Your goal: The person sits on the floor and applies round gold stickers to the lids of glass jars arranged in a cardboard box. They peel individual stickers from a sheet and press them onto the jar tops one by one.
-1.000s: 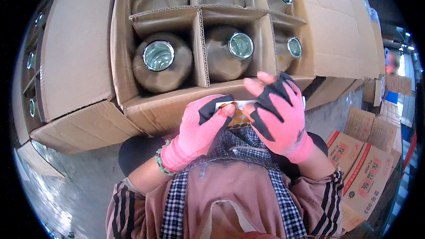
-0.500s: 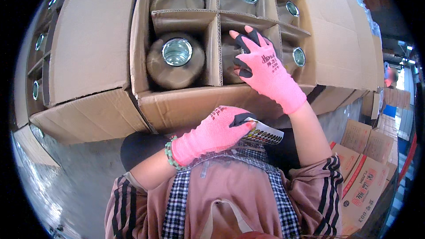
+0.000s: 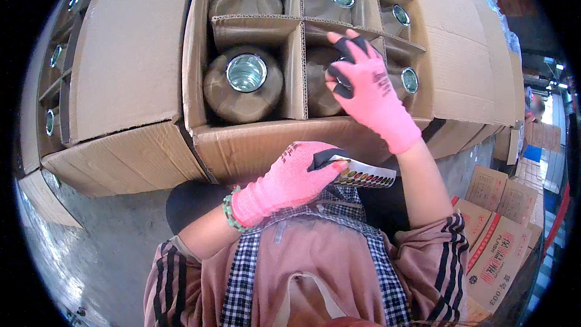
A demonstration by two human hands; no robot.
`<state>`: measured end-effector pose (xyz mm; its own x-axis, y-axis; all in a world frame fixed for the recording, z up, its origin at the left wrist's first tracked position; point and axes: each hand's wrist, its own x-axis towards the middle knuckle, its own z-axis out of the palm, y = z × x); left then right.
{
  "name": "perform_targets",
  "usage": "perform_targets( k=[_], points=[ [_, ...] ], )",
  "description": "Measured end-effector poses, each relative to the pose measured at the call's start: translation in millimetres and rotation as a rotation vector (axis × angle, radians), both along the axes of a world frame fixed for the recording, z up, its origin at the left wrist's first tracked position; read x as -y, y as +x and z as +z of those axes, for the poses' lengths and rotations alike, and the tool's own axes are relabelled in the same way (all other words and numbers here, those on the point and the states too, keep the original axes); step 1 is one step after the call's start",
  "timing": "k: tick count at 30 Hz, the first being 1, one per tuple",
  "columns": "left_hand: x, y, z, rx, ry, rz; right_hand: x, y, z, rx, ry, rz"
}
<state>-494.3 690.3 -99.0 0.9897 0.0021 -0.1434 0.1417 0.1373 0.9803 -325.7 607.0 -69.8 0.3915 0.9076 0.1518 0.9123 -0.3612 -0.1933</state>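
In my left hand (image 3: 296, 175), a sheet of small oval stickers (image 3: 369, 175) is pinched between thumb and fingers, in front of my apron. My right hand (image 3: 366, 82) hovers over the front middle cell of a divided carton (image 3: 254, 145), fingers apart and slightly blurred. Beneath it, a round glass bottle (image 3: 321, 91) stands upright, its mouth mostly covered by the hand. Whether the fingertips touch the bottle I cannot tell. Both hands wear pink gloves with dark finger parts and bare tips. Left of that cell stands another glass bottle (image 3: 242, 94) with an open mouth.
More bottles fill the carton's cells behind and to the right, including one at front right (image 3: 410, 80). Another open carton with bottles (image 3: 51, 121) adjoins on the left. Closed boxes (image 3: 499, 254) are stacked on the floor at right. A person (image 3: 535, 106) is far right.
My right hand has shifted slightly right and its fingers have drawn back from the bottle's shoulder. The sticker sheet in my left hand has tilted and moved a little to the right.
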Motion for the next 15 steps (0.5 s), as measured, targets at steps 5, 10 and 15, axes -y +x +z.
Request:
perform_targets(
  k=[5,10,15],
  points=[
    [-3.3,1.0,2.1,-0.013,-0.035,-0.075,0.8,-5.8,11.1,-0.129,-0.039,-0.005],
    [-1.9,-1.2,4.9,0.025,0.014,-0.062,-6.2,-6.5,-1.6,0.091,-0.290,0.043],
    [-7.7,0.7,6.9,0.019,-0.032,-0.086,-12.7,-7.1,-6.6,0.208,-0.365,0.064]
  ],
)
